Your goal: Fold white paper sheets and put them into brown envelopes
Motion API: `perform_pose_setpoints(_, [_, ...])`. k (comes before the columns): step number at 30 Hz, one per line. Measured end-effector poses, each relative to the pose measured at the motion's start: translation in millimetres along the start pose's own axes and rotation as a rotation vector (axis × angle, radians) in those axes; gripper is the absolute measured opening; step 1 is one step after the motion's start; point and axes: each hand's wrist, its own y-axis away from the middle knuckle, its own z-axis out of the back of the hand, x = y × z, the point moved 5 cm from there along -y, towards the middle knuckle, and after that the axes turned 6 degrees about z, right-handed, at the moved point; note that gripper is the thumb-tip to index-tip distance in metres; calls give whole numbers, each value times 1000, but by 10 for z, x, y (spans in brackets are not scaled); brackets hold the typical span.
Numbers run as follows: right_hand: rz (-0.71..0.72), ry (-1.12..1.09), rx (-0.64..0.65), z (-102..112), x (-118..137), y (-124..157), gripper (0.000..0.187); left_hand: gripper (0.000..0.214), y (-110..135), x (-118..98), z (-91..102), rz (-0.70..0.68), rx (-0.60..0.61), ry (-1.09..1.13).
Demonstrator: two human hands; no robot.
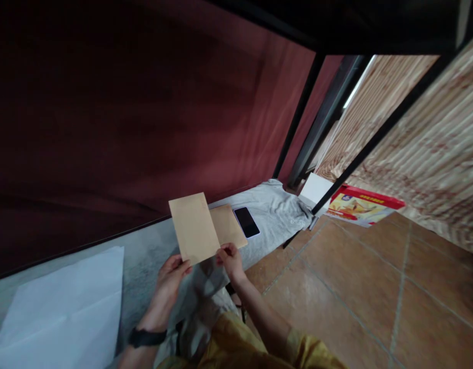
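Note:
A tan paper envelope [193,228] is held up in front of me by its two near corners. My left hand [172,274], with a dark band on the wrist, pinches the lower left corner between thumb and fingers. At the lower right corner, my right hand [229,260] is closed on the paper's edge. Behind and to the right lies a second tan envelope [231,225], partly covered by the held one. A phone [247,222] with a dark screen rests beside it on grey cloth [277,205].
A large creased white sheet [63,318] lies on the grey surface at the left. Dark red panelling [144,128] rises behind. A colourful printed box [361,205] sits at the right on the tiled floor [359,277], near a thin black post [375,138].

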Motion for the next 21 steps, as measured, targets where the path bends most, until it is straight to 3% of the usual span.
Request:
perform_pose_setpoints(5, [119,78,-125,525,300,-218,25,40,-56,35,-635,-34,120,-99])
perform_pose_setpoints(8, [175,132,-159,757,340,-271,21,40,-97,128,-868,-15,152,-136])
perform_pose_setpoints(12, [189,207,-168,896,273,-294,20,40,-159,264,-957,10,138,-177])
perform_pose_setpoints(21, [89,143,-163,921,99,-378,24,46,-261,385,-929,-2,79,-281])
